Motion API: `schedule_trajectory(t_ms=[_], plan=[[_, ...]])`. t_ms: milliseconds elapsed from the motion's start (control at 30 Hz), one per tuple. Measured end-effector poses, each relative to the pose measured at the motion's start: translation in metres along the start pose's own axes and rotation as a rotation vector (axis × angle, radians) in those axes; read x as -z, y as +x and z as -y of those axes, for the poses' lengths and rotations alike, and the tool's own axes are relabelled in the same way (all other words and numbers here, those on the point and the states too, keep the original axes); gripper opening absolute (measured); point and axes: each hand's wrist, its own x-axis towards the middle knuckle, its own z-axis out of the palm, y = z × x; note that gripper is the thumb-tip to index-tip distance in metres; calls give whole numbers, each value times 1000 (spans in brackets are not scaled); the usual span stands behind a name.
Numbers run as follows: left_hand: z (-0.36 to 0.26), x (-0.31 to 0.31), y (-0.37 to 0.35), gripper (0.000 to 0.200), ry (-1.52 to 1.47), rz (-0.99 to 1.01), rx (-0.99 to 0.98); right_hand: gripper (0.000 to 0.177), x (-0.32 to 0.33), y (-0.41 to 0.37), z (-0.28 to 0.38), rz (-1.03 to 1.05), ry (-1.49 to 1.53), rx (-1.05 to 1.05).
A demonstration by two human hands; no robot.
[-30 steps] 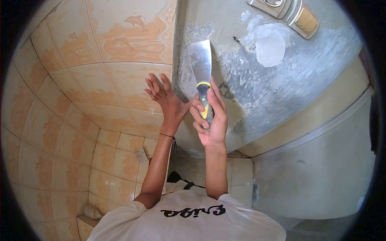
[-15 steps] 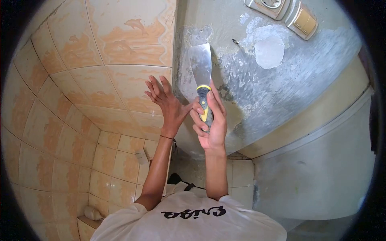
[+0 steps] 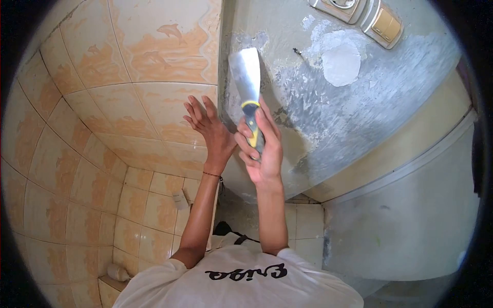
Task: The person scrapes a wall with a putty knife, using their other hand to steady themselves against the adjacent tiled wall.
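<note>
In my right hand (image 3: 268, 149) is a putty knife (image 3: 247, 77) with a broad metal blade and a grey and yellow handle. My fingers wrap round the handle, and the blade points up along the grey wall (image 3: 287, 36), overlapping its left edge near the tiles. Patches of worn, flaking paint cover the wall around it. My left hand (image 3: 210, 131) is spread against the orange-patterned tiled wall (image 3: 154, 102), its thumb reaching toward the wall corner behind my right hand. A thin dark bracelet circles the left wrist.
A socket (image 3: 341, 6) and a light switch (image 3: 386, 26) sit on the grey wall, upper right. Left of them is a smooth whitish patch (image 3: 341, 65). A door (image 3: 400, 215) stands at right. A pale bottle (image 3: 118, 272) rests on a ledge, lower left.
My right hand has moved the putty knife left and slightly up, toward the tiled edge, and its blade tilts more to the left. My left hand has stayed nearly in place.
</note>
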Motion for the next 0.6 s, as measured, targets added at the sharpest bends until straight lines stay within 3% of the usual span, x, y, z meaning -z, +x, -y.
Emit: schedule_trajectory(t_ms=[600], plan=[[-4,8,0,141,-28,31,5,54,-1,-14,1,-47,-20,47]])
